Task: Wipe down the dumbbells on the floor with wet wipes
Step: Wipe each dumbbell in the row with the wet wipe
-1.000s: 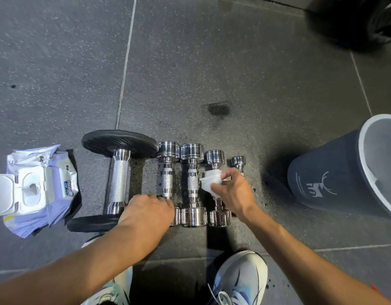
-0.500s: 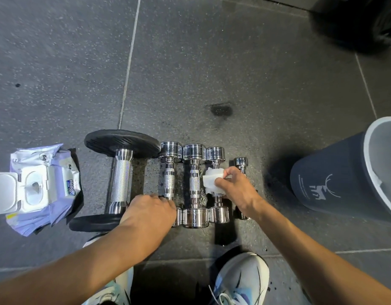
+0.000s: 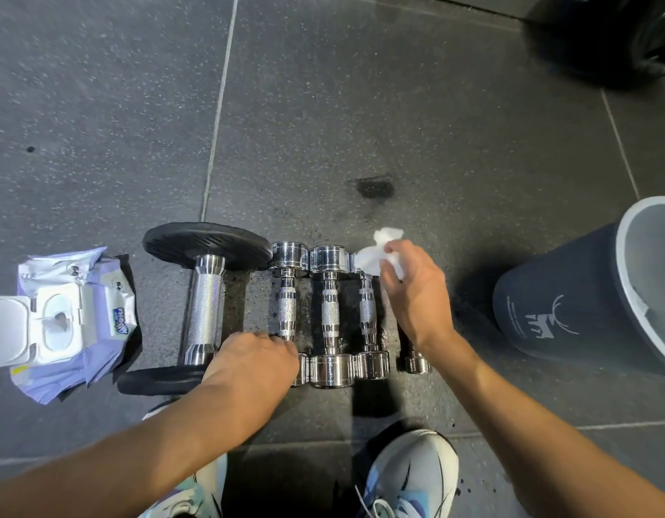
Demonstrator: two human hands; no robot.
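Note:
Several dumbbells lie side by side on the dark floor: a large one with black plates (image 3: 205, 300) at the left, then chrome ones (image 3: 288, 308) (image 3: 330, 312) (image 3: 367, 312), and a tiny one (image 3: 417, 362) mostly hidden under my right wrist. My right hand (image 3: 417, 293) pinches a crumpled white wet wipe (image 3: 376, 256) at the far head of the third chrome dumbbell. My left hand (image 3: 254, 358) rests fingers-down on the near end of the first chrome dumbbell, covering its head.
An opened purple pack of wet wipes (image 3: 65, 319) with its white lid flipped up lies at the left. A dark grey bin (image 3: 585, 304) stands at the right. My two sneakers (image 3: 409, 476) are at the bottom. A dark spot (image 3: 374, 188) marks the floor beyond the dumbbells.
My right hand has slid the wipe from the handle of the third chrome dumbbell up to its far head. My left hand has stayed in place.

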